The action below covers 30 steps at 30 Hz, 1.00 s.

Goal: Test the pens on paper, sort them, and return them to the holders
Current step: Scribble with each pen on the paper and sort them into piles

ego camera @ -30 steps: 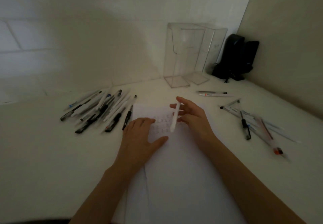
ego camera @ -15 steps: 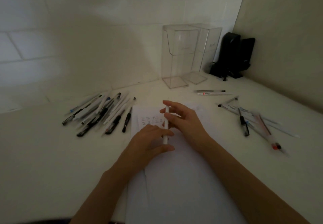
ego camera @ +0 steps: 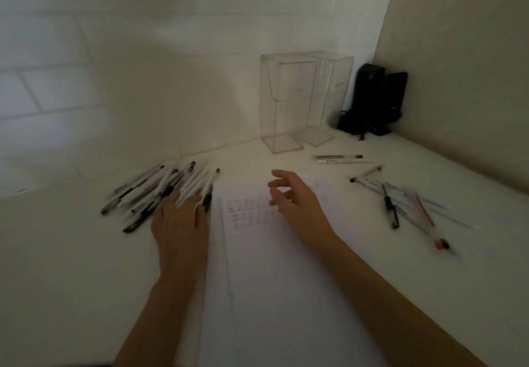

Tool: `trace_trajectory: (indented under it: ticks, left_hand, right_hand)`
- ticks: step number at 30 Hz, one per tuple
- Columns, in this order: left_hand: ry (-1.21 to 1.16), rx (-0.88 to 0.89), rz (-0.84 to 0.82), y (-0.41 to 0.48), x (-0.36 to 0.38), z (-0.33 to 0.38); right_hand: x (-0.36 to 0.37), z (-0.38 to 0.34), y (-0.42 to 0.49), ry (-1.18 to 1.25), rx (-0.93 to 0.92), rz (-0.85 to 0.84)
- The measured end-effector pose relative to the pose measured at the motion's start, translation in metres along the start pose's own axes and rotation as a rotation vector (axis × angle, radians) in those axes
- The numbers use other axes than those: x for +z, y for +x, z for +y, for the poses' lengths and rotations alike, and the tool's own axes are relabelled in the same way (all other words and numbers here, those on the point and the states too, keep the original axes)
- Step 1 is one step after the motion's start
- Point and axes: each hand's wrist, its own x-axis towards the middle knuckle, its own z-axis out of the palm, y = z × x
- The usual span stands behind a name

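Note:
A white sheet of paper [ego camera: 272,275] lies on the desk in front of me, with small test scribbles [ego camera: 246,212] near its top. My left hand [ego camera: 179,223] rests palm down on the near edge of the left pen pile [ego camera: 146,192] and holds a white pen [ego camera: 190,193] between thumb and fingers. Over the top of the paper, my right hand [ego camera: 294,200] hovers with loosely curled fingers and holds nothing. Two clear acrylic holders [ego camera: 286,103] stand at the back, with no pens in them.
A second group of pens [ego camera: 400,200] lies right of the paper. Two single pens [ego camera: 337,159] lie near the holders. A black device [ego camera: 372,100] stands in the back right corner. Walls close the desk at the back and right.
The white pen passed from my right hand to my left. My left hand carried it left to the pen pile. My right hand let go and stays over the paper.

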Motion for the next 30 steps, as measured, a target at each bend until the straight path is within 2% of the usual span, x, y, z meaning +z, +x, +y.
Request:
trace_trajectory:
  ticks: [3,5,7,10,13,18,21,23,26,28,30]
  left_hand:
    - [-0.185,0.285,-0.045,-0.005,-0.007,0.016]
    - [-0.221,0.497,-0.190,-0.011,-0.006,0.024]
    - [-0.182,0.646,-0.331,-0.015,-0.001,0.027]
    - [-0.178,0.675,-0.442,-0.015,0.004,0.021]
    - [-0.168,0.676,-0.465,-0.013,0.007,0.018]
    - [-0.186,0.664,-0.451,-0.013,0.007,0.020]
    - [-0.213,0.666,-0.438,-0.013,0.007,0.019]
    - [-0.216,0.663,-0.417,-0.012,0.007,0.019]
    - [-0.239,0.640,-0.344,-0.012,0.006,0.021]
    - [-0.263,0.573,-0.292,-0.012,0.001,0.024]
    - [-0.274,0.471,-0.210,-0.011,-0.002,0.026]
  right_hand:
    - [-0.028,0.002,0.008,-0.651,-0.006,0.327]
    - [-0.057,0.008,0.013,-0.955,0.162,0.459]
    - [-0.082,0.019,0.014,-1.028,0.357,0.502]
    - [-0.100,0.040,0.017,-0.982,0.509,0.466]
    - [-0.099,0.050,0.022,-0.979,0.479,0.385]
    - [-0.092,0.055,0.026,-1.159,0.401,0.301]
    - [-0.092,0.058,0.025,-1.106,0.353,0.379]
    - [-0.091,0.056,0.026,-0.994,0.255,0.475]
    - [-0.085,0.044,0.024,-0.490,0.086,0.599]
    - [-0.077,0.032,0.021,-0.150,0.008,0.558]
    - [-0.069,0.019,0.017,0.068,-0.069,0.380]
